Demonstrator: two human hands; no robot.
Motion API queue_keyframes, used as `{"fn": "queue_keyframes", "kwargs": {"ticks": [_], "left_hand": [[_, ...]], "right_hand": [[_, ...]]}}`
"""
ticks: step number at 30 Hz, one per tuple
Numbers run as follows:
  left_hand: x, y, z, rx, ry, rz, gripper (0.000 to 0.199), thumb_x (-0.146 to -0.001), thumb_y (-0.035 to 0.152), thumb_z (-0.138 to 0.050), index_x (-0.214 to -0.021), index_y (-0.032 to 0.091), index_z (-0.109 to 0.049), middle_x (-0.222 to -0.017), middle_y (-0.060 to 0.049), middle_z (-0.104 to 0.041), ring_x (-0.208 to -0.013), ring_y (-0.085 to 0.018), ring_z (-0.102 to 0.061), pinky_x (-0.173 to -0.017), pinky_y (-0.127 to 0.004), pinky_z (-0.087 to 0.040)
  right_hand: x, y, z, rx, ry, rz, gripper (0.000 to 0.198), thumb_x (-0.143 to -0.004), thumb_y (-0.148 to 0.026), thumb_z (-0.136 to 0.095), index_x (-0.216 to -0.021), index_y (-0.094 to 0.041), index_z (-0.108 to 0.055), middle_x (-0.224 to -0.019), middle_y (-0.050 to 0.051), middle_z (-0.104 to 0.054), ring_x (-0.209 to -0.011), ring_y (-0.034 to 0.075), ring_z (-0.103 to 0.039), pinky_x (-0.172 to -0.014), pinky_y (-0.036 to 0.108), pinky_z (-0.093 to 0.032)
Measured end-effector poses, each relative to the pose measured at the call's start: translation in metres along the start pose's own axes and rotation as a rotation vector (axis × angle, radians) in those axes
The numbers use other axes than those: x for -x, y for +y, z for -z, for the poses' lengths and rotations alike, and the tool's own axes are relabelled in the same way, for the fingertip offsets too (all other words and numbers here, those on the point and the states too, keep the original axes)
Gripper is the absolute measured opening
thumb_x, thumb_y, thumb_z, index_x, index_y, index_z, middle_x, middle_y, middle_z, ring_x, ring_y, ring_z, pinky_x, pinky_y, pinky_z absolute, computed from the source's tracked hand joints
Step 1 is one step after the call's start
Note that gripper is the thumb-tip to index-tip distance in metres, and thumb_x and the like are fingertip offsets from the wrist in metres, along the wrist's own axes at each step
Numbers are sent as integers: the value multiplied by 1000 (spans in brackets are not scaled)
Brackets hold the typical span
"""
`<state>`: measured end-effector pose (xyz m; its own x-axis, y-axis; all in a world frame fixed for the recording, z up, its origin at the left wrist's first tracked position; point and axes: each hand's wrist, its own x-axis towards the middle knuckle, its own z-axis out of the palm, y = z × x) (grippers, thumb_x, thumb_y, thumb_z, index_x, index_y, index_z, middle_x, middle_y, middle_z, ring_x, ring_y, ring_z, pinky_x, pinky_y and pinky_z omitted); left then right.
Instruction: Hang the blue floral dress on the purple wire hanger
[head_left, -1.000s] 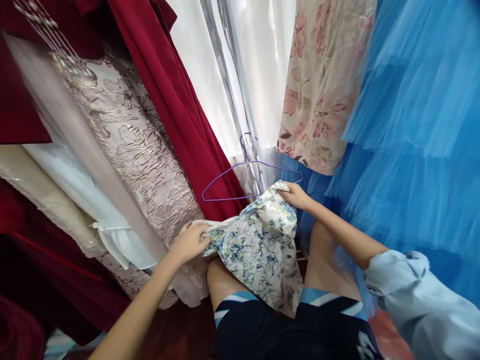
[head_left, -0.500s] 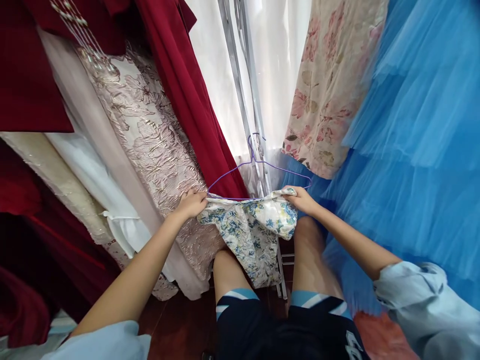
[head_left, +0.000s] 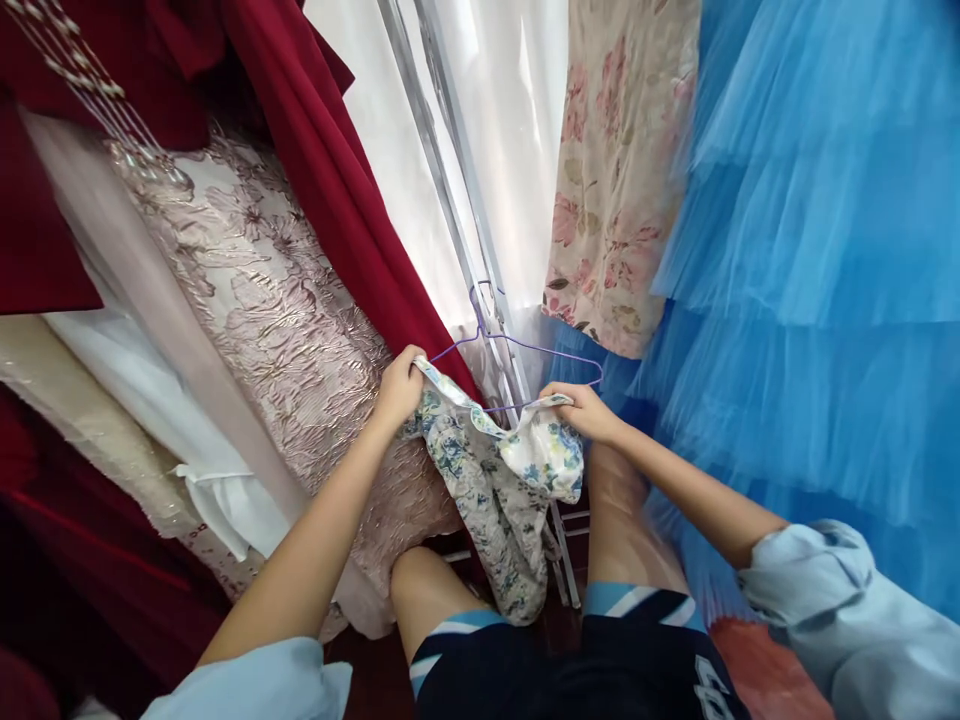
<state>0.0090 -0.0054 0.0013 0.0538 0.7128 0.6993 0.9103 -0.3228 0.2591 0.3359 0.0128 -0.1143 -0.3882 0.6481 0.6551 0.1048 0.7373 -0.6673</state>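
Fingers of the left hand (head_left: 397,388) are clenched on one top corner of a small blue-flowered garment (head_left: 499,475), and the fingers of the right hand (head_left: 581,412) pinch the opposite top corner, so that the cloth's upper edge sags between the two fists. The rest of the garment hangs down in folds between the person's bare knees, in front of dark shorts with pale blue stripes. A thin purple wire hanger (head_left: 517,350) sits right behind the cloth's top edge; its left shoulder meets the left fist, its right end shows just above the right hand, and its hook catches on a slanted silver rack pole (head_left: 457,210). Whether the cloth is already over the wire cannot be told. Both forearms are bare, with pale blue sleeves pushed up toward the elbows. To the left of the hands hang a pink brocade dress (head_left: 270,320) and a dark red dress (head_left: 337,190), with a white garment (head_left: 150,380) lower down. Behind the pole hangs a white sheer curtain (head_left: 517,130). To the right hang a cream dress with pink flowers (head_left: 615,190) and a blue tulle skirt (head_left: 810,250) in layered tiers.
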Motion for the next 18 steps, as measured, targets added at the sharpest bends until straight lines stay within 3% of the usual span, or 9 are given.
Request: {"fn": "queue_keyframes", "kwargs": {"ticks": [3,5,6,8,10,12,15,18], "left_hand": [[9,-9,-8,19,158,32,24,-83,16,-41,-93,20,-62,-93,-4,-67,-91,-20,-60,-84,-28,-44],[17,-11,-10,27,177,38,22,-86,20,-41,-92,20,-62,-94,-5,-67,-94,-20,-60,-87,-27,-44],[20,-10,-11,36,176,47,21,-87,22,-42,-92,20,-62,-94,-5,-67,-93,-20,-61,-86,-27,-44],[23,-7,-12,74,181,75,20,-88,25,-43,-92,19,-62,-93,-4,-67,-91,-19,-61,-84,-26,-45],[25,-3,-13,118,197,103,18,-86,25,-46,-93,19,-61,-91,-4,-67,-87,-18,-61,-81,-25,-46],[27,-1,-12,144,211,133,18,-84,25,-48,-94,18,-61,-89,-3,-66,-84,-17,-61,-79,-25,-46],[29,-2,-9,175,194,155,17,-84,26,-50,-92,18,-62,-87,-3,-67,-81,-17,-61,-76,-24,-46],[29,-2,-7,203,164,158,17,-84,27,-51,-86,18,-65,-82,-2,-68,-77,-17,-61,-72,-24,-46]], "right_hand": [[-4,0,30,101,358,126,31,-75,-14,-50,-95,-20,-72,-110,7,-66,-110,23,-58,-98,36,-42],[-15,6,48,137,583,98,23,-78,-20,-54,-92,-19,-72,-114,9,-64,-118,26,-53,-105,40,-38],[-22,10,55,117,618,34,19,-79,-23,-56,-89,-18,-72,-109,9,-65,-115,27,-55,-103,41,-40],[-36,18,63,-13,540,-171,14,-78,-27,-60,-81,-17,-68,-91,9,-68,-96,27,-62,-92,42,-47],[-45,25,62,-197,350,-409,9,-73,-26,-64,-74,-16,-65,-72,7,-67,-75,25,-63,-78,39,-51],[-46,30,55,-324,246,-553,8,-68,-22,-67,-70,-15,-64,-63,7,-65,-66,24,-62,-71,37,-51],[-37,33,43,-340,359,-566,15,-68,-25,-67,-78,-14,-68,-69,6,-68,-67,22,-62,-68,34,-49],[-29,36,43,-112,581,-386,26,-71,-35,-65,-84,-13,-70,-79,4,-69,-73,21,-60,-70,31,-46]]}}
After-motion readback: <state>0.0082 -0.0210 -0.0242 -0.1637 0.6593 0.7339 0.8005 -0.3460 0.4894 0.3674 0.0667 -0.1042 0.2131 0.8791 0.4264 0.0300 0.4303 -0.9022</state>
